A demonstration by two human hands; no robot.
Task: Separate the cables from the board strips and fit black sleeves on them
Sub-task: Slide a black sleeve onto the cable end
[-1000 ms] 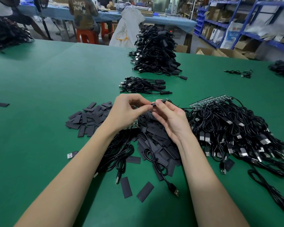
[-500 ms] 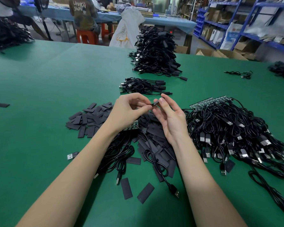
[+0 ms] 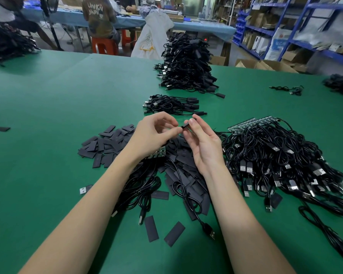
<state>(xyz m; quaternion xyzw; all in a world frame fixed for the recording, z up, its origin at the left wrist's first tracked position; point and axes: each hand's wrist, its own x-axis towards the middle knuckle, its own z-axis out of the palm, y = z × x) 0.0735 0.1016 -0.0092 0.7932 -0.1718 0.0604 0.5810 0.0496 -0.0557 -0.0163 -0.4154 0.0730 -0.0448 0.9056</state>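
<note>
My left hand and my right hand meet above the middle of the green table, pinching one small black sleeve between their fingertips. A black USB cable trails from under my hands toward me, its plug lying near the front. Flat black sleeves are heaped under and left of my hands. A small piece of board strip peeks out under my left wrist. To the right lies a tangle of cables still joined to green board strips.
A small bundle of sleeved cables lies just beyond my hands, with a tall stack of cables behind it. Loose sleeves and a loose USB plug lie near the front. People sit at a far blue table.
My hands have lifted slightly and my right fingers have shifted along the sleeve, now gripping its right end. The piles on the table have not moved.
</note>
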